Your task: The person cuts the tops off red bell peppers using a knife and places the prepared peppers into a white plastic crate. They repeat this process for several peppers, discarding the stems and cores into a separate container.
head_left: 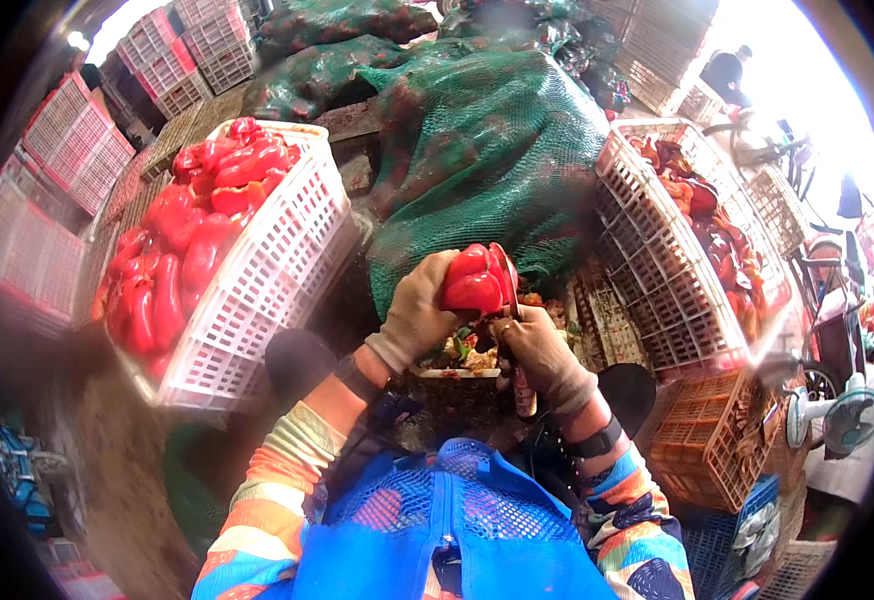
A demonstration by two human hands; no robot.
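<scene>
My left hand (420, 300), in a tan knit glove, grips a red bell pepper (474, 281) in front of me. My right hand (542, 349), gloved alike, is shut on a knife (525, 394); its handle points down towards me and its blade lies against the pepper's right side. Below the two hands is a container (459, 373) with pepper scraps and cores. Red peppers (204, 247) are heaped in a white plastic crate (257, 285) on the left. Another white crate (669, 262) on the right holds darker red pepper pieces (714, 232).
A green mesh sack (482, 150) lies just beyond my hands, with more sacks (324, 67) behind it. Stacked crates (77, 142) stand at the left. An orange crate (707, 435) and a fan (834, 412) are at the lower right. A person (726, 75) is far off at the upper right.
</scene>
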